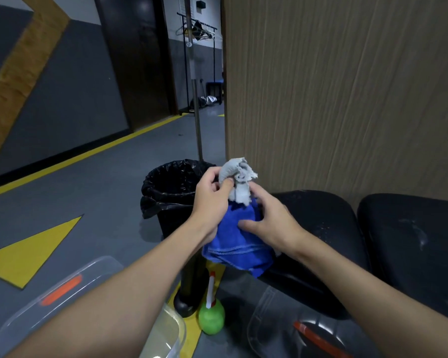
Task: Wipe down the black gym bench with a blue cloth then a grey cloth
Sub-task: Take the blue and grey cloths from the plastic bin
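- Grey crumpled cloth (pixel 237 177) is bunched up in the air above the near end of the bench, sitting right on top of the blue towelling cloth (pixel 239 245).
- Left hand (pixel 212 200) pinches the grey cloth: the thumb presses into its side and the fingers curl round behind it.
- Right hand (pixel 272 220) grips the blue towelling cloth from the other side, thumb laid flat across the front, fingers curled over the top where the two cloths meet.
- Blue folds hang down below both hands, over the edge of the padded black gym bench (pixel 323 223), whose surface is flecked with pale specks.
- Just beyond the hands stands a black waste bin lined with a black bag (pixel 171 187).
- On the floor by the bench leg sits a round green spray bottle with a white and red nozzle (pixel 211 319).
- At lower left is a clear plastic box with an orange catch (pixel 62 293).
- Behind the bench rises a wood-grain wall panel (pixel 347 86).
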